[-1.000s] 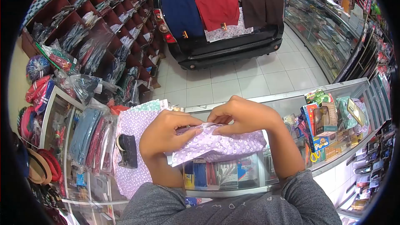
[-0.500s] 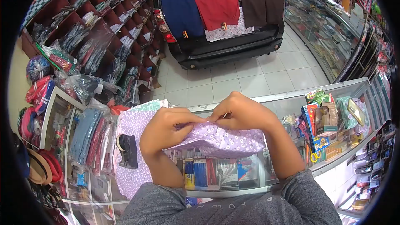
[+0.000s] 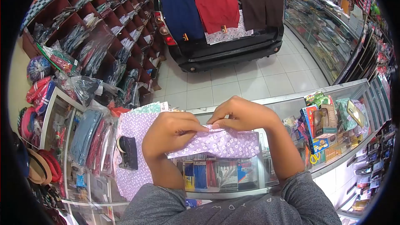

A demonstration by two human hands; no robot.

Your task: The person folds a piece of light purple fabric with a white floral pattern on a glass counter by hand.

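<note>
Lilac wrapping paper (image 3: 235, 145) with white flowers, folded into a long shape, is held above the glass counter. My left hand (image 3: 171, 132) pinches its upper edge between thumb and fingers. Close beside it, my right hand (image 3: 246, 114) grips the same edge, thumb on top, the two sets of fingertips almost touching. Whether anything is inside the folded paper cannot be seen. To the left of my left hand lies a larger lilac floral sheet (image 3: 135, 127), with a black tape dispenser (image 3: 128, 153) resting on it.
The glass counter (image 3: 287, 100) holds packs of pens (image 3: 204, 174) beneath its top. On the right are boxed goods (image 3: 325, 121), yellow scissors (image 3: 315, 157) and a phone (image 3: 355, 113). Bagged clothes (image 3: 89, 135) lie at left. A black car rear (image 3: 229, 50) draped with trousers stands beyond.
The folded paper has tipped, so its front face now shows flatter and its lower edge straighter. My right hand has shifted slightly down; both hands keep their pinch.
</note>
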